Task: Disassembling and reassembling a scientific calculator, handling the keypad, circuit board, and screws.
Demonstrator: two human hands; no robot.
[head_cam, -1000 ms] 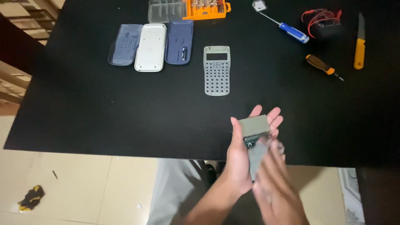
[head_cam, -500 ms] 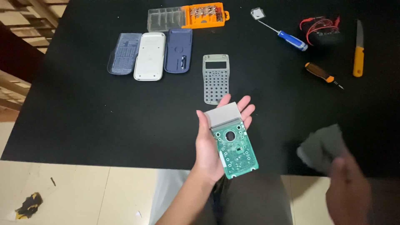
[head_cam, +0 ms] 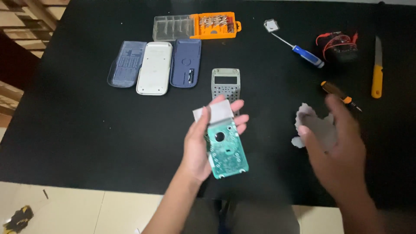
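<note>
change: half a second ago the right hand was low at the right edge with the grey sheet; now it has come up over the worktop, and the sheet is higher, near the orange-handled screwdriver. the left hand stays in about the same place with the green board.
left hand (head_cam: 197, 147): palm up, over the front part of the black worktop (head_cam: 78, 130).
left fingers (head_cam: 239, 117): spread partly open. they cradle the green circuit board (head_cam: 226, 151) from below, thumb at its left edge. not a tight squeeze.
green circuit board: lies flat on the left palm, with a grey screen part (head_cam: 213, 112) at its far end by the fingertips.
right hand (head_cam: 338, 147): blurry, back of the hand toward the camera.
right fingers (head_cam: 305, 136): curled on the floppy grey sheet (head_cam: 318, 125), gripping it at its near side.
grey sheet: in the right hand, above the worktop, well apart from the board.
grey key frame (head_cam: 225, 84): flat on the worktop, just past the left fingertips.
three covers: a clear blue one (head_cam: 127, 63), a white one (head_cam: 154, 68) and a dark blue one (head_cam: 186, 63), side by side at the back left.
bit box (head_cam: 197, 26): orange and clear, open, behind the covers.
tools: blue-handled screwdriver (head_cam: 299, 48), orange-handled screwdriver (head_cam: 340, 95), yellow-handled knife (head_cam: 377, 73), a dark round thing with red wires (head_cam: 338, 43).
</note>
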